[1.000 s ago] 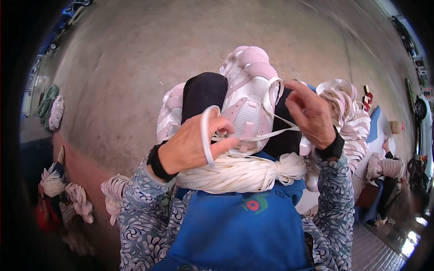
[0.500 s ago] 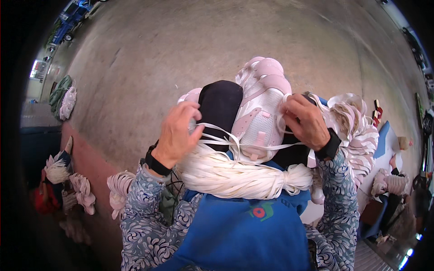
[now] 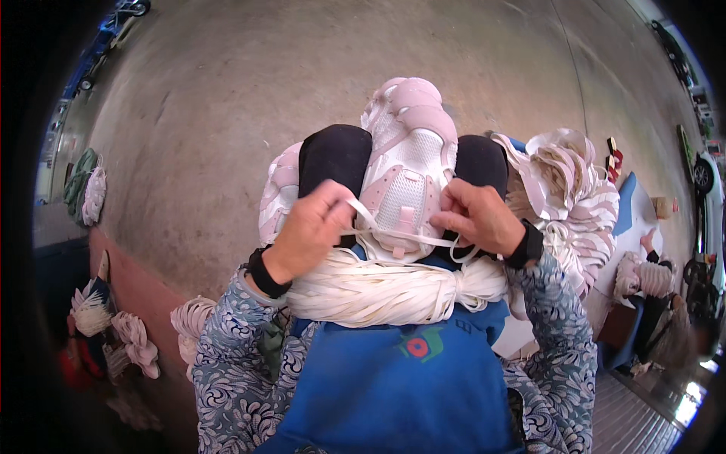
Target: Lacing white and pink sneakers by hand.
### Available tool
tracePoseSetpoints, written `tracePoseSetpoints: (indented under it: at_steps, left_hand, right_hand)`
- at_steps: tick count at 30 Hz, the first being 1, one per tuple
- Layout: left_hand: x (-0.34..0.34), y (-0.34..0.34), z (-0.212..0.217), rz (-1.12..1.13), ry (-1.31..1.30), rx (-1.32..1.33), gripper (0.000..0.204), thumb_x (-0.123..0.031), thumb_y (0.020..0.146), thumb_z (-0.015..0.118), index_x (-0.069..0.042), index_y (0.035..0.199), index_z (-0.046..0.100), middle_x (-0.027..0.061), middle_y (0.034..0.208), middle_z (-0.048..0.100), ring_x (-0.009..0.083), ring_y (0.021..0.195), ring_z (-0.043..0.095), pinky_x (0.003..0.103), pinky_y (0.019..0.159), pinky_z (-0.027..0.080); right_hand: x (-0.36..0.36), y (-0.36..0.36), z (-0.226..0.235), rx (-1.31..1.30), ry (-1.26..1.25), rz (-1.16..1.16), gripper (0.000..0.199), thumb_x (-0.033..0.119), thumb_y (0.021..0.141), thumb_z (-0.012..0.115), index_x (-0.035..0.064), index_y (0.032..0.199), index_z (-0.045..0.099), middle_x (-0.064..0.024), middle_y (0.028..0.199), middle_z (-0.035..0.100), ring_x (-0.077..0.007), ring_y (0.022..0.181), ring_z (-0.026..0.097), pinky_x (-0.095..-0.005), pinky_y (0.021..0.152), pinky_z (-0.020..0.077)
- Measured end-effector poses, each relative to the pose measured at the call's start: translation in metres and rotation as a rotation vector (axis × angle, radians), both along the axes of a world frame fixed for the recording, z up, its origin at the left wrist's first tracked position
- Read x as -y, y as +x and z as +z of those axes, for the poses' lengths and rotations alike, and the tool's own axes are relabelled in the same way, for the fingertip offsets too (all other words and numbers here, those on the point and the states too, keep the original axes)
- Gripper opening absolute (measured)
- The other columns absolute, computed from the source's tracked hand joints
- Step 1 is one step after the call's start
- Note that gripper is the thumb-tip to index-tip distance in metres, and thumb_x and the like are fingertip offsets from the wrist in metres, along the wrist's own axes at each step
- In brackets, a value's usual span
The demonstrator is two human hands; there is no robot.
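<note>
Left hand (image 3: 308, 227), a bit blurred, fingers curled in, looks to be pinching a flat white lace (image 3: 365, 214); right hand (image 3: 480, 218) has its fingers bent and thumb drawn in at the right edge of the shoe upper, can't tell if it grips lace or upper. Pink-and-white shoe upper (image 3: 409, 163) lies between two black-covered knees (image 3: 335, 159), heel end toward the body; lace runs across that end between the hands, small slack loop below the right hand. Risks: loop could snag or twist if pulled unevenly; lace could slip out if the left pinch is loose; upper could slide or turn if knees part, since no firm hold on it is visible. Just below, bundle of white laces (image 3: 370, 291) lies across the blue apron (image 3: 378, 386), loose strands could tangle with the working lace. Stacked uppers (image 3: 578, 212) sit right, beyond the right hand.
</note>
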State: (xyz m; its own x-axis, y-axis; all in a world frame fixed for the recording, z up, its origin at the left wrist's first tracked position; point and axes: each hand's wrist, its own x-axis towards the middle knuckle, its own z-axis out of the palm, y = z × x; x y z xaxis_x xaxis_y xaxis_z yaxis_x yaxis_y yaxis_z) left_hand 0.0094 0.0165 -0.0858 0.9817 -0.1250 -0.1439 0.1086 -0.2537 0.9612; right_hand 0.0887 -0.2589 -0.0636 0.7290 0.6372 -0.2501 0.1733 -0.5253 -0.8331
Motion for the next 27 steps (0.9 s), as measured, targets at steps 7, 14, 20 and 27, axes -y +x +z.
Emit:
tracePoseSetpoints:
  at_steps: [7,14,20,27]
  left_hand:
    - [-0.035,0.005,0.000,0.215,-0.457,-0.373,0.027,-0.024,0.101,0.041,-0.005,0.105,0.060,-0.0012,0.063,0.051,0.0031,0.044,0.040,0.017,0.041,0.033]
    - [-0.008,0.007,0.020,0.248,-0.339,-0.188,0.017,-0.010,0.096,0.047,-0.005,0.110,0.055,-0.0015,0.063,0.052,0.0019,0.046,0.040,0.017,0.041,0.033]
    - [0.020,0.012,0.000,-0.006,0.055,-0.013,0.010,-0.014,0.095,0.053,-0.004,0.094,0.050,-0.0019,0.066,0.045,0.0033,0.061,0.040,0.023,0.053,0.035]
    - [0.026,0.013,-0.004,-0.096,0.182,0.004,0.024,-0.021,0.094,0.055,-0.001,0.088,0.044,0.0130,0.063,0.050,0.0229,0.055,0.052,0.036,0.053,0.041]
  right_hand:
    - [0.013,0.000,0.006,-0.171,-0.094,-0.020,0.020,0.014,0.084,0.067,0.0014,0.085,0.052,-0.0097,0.059,0.057,-0.0203,0.046,0.059,-0.0317,0.044,0.0455]
    - [0.039,-0.004,0.011,0.421,-0.218,-0.040,0.022,0.015,0.078,0.069,0.0058,0.094,0.058,-0.0129,0.079,0.057,-0.0325,0.072,0.060,-0.0403,0.063,0.0463]
    - [0.002,-0.006,0.003,0.711,-0.263,-0.013,0.026,0.014,0.072,0.070,0.0057,0.094,0.057,-0.0114,0.086,0.050,-0.0297,0.081,0.056,-0.0380,0.072,0.0466]
    - [0.007,-0.001,-0.016,0.777,-0.393,0.023,0.020,0.009,0.076,0.067,0.0059,0.095,0.062,-0.0083,0.084,0.053,-0.0264,0.083,0.057,-0.0361,0.070,0.0474]
